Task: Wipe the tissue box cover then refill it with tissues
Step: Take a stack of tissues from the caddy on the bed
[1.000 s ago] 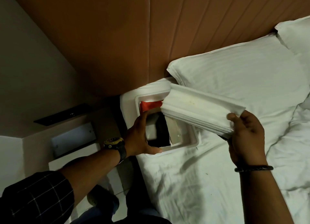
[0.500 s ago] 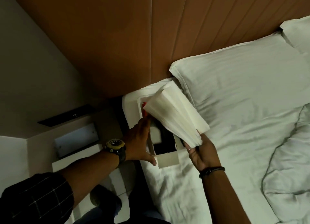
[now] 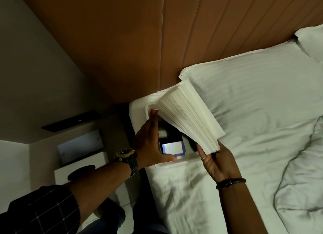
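Observation:
A thick stack of white tissues [image 3: 190, 118] is tilted on edge over a white tray [image 3: 172, 164] at the bed's left corner. My right hand [image 3: 215, 161] grips the stack's lower end, and its upper end rests at the tray's far rim. My left hand [image 3: 151, 142] lies flat along the tray's left side, fingers up, thumb on the near rim. Inside the tray I see dark items and a small pale card [image 3: 172, 147]. A white box with a dark oval slot, the tissue box cover [image 3: 81, 170], stands on the bedside table at left.
White bed sheets [image 3: 201, 195] and a pillow [image 3: 258, 93] fill the right side. A brown padded headboard [image 3: 157, 41] runs behind. A crumpled duvet [image 3: 302, 181] lies at the right. A dark switch panel [image 3: 70, 120] is on the wall at left.
My right hand has swung the tissue stack from lying across the tray to tilted steeply on edge over it, and moved left toward the tray. My left hand has stayed on the tray's side.

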`<act>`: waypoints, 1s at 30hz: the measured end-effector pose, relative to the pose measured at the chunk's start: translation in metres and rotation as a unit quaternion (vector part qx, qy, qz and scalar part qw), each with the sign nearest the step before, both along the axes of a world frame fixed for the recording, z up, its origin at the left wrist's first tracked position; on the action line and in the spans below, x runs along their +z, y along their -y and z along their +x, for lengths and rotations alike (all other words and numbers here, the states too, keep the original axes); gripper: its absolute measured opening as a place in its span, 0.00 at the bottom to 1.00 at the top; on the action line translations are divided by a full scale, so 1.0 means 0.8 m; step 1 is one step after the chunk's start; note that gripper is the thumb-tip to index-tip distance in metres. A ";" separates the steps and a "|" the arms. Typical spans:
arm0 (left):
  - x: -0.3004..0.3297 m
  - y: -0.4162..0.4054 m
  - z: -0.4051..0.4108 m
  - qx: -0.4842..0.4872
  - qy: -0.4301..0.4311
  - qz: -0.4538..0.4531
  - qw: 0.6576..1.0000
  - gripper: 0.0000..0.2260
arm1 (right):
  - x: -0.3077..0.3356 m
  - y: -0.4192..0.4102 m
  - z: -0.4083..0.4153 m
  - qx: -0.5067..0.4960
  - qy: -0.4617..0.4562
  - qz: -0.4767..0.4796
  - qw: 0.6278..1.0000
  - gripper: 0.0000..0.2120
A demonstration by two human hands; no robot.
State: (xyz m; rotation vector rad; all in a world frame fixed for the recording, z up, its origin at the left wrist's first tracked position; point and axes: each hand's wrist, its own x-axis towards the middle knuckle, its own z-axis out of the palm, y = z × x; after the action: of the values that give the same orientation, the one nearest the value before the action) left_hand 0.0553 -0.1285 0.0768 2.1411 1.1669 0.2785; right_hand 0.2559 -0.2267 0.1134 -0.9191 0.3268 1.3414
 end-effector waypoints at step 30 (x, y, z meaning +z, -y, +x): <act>0.008 0.000 -0.015 -0.055 -0.015 0.058 0.997 0.46 | -0.063 -0.029 -0.041 -0.040 0.213 -0.229 0.949 0.14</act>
State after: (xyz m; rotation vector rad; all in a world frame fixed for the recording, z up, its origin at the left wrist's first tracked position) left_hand 0.0435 -0.1283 0.0833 2.3102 1.0679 0.2714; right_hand 0.2227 -0.2039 0.0632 -1.5372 0.3409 0.9688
